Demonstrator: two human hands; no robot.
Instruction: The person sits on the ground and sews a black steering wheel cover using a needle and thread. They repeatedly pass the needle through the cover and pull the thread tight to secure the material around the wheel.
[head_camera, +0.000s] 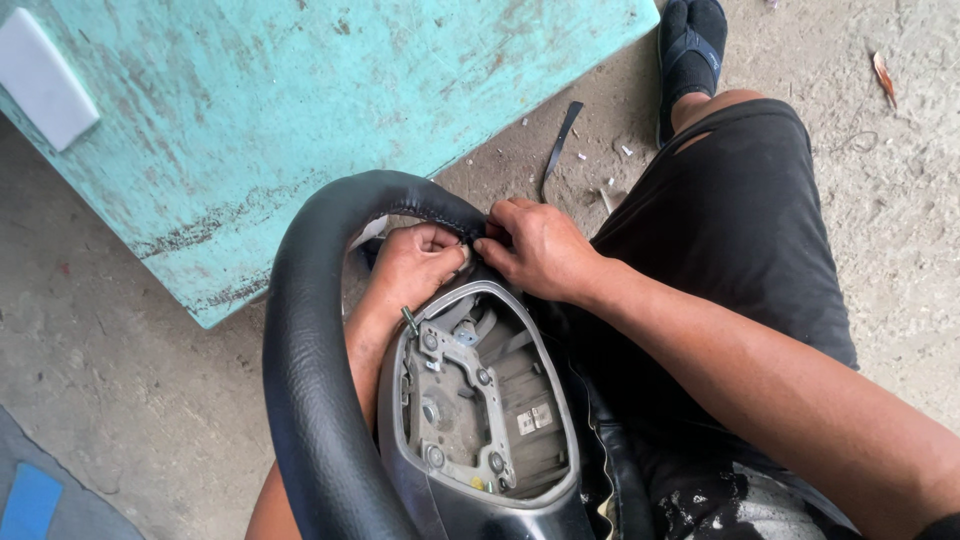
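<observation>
Here, 2 hands (415, 262) (535, 248) on steering wheel (310, 400) cover seam.

Soft even daylight, faint shadows, no glare, sharp focus throughout, slight wide-angle stretch at the edges

Bare arms, black shorts, strapped sandal

Both forearms and the left hand (415, 265) and right hand (540, 250) are left uncovered; black shorts (730, 230) are worn, speckled pale near the hem, and a dark sandal (692, 50) over a black sock.
</observation>
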